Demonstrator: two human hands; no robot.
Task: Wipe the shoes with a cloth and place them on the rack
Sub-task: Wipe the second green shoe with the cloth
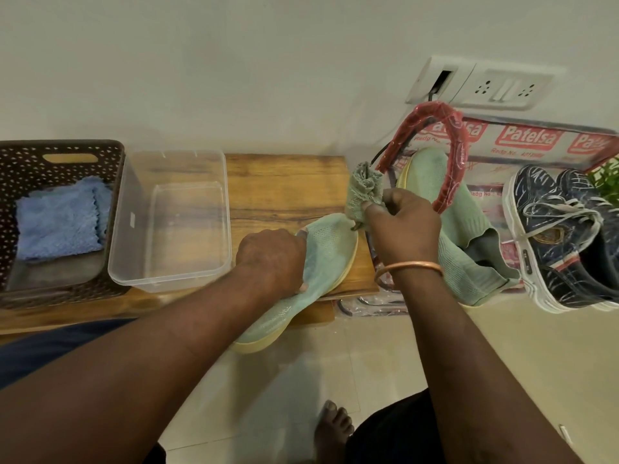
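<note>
A left hand, fingers curled, is gripping 1 mint knit shoe on the wooden bench; the right hand is pinching a bunched cloth at its toe; its mate and 2 navy sneakers are apparently sitting on the rack already.

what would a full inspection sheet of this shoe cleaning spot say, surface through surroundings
Surface: wooden bench against the wall.
Job's things: green shoe toe-first on the bench, heel past its front edge; second green shoe and blue sneakers on the rack; green cloth bunched at the held shoe's toe.
Clutter: clear tub; brown basket holding a blue cloth.
Grippers: left hand grips the green shoe; right hand pinches the green cloth.
Cables: black cable leaving a wall box, running down behind the rack.
Surroundings: switch plate, plant, tiled floor.
</note>
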